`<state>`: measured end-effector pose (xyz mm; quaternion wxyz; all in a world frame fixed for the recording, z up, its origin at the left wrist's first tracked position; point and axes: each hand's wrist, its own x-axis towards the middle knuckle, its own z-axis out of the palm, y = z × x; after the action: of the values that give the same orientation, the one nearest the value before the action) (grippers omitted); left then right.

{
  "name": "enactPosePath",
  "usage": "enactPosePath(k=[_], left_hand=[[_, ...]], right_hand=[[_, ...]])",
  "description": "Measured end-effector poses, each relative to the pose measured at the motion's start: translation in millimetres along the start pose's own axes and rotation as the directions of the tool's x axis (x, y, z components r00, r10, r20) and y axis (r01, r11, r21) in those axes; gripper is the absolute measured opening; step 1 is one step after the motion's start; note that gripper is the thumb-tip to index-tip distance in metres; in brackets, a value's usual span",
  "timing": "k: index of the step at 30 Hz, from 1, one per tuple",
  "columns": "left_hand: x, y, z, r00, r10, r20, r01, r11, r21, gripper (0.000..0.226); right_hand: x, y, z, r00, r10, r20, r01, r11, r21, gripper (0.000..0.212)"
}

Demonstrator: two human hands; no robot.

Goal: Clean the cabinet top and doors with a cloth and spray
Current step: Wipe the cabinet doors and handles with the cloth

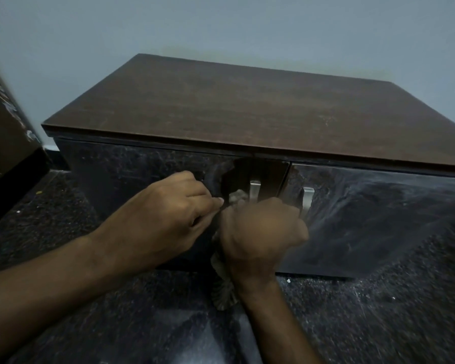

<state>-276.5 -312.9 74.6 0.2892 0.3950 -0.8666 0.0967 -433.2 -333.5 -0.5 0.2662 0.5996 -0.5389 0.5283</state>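
A low cabinet with a dark brown wooden top (247,109) stands against the wall. Its two glossy dark doors, the left door (132,174) and the right door (365,211), each carry a silver handle (307,198) near the middle. My right hand (260,232) grips a crumpled grey cloth (222,292) in front of the left door's handle; part of the cloth pokes out above the fist and a frilled end hangs below it. My left hand (179,206) has its fingers curled and pinches the cloth's edge beside my right hand. No spray bottle is in view.
The floor (378,311) is dark speckled stone with small white crumbs. A brown piece of furniture (3,122) stands at the left edge. A pale blue-grey wall (247,27) rises behind the cabinet.
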Motion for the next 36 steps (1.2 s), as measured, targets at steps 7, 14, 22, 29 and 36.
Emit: enactPosePath(k=[7,14,22,29,36], left_hand=[[0,-3,1,0.996,-0.018,0.087,0.012,0.998,0.065,0.038],[1,0,2,0.997,0.005,0.072,-0.010,0.998,0.068,0.037],[1,1,4,0.997,0.014,0.080,-0.018,0.999,0.049,0.035],[1,6,6,0.995,0.020,0.099,-0.022,0.999,0.024,0.035],[6,11,11,0.993,0.046,0.111,-0.046,0.999,-0.002,0.039]], right_hand=[[-12,6,-10,0.995,0.021,0.102,-0.053,0.947,0.317,0.006],[9,-2,-12,0.994,0.083,0.068,-0.103,0.923,0.370,0.008],[0,9,-25,0.936,0.319,0.148,-0.351,0.817,0.457,0.006],[-8,8,-27,0.921,0.344,0.182,-0.390,0.811,0.437,0.013],[13,3,-28,0.779,0.553,0.296,-0.617,0.588,0.524,0.019]])
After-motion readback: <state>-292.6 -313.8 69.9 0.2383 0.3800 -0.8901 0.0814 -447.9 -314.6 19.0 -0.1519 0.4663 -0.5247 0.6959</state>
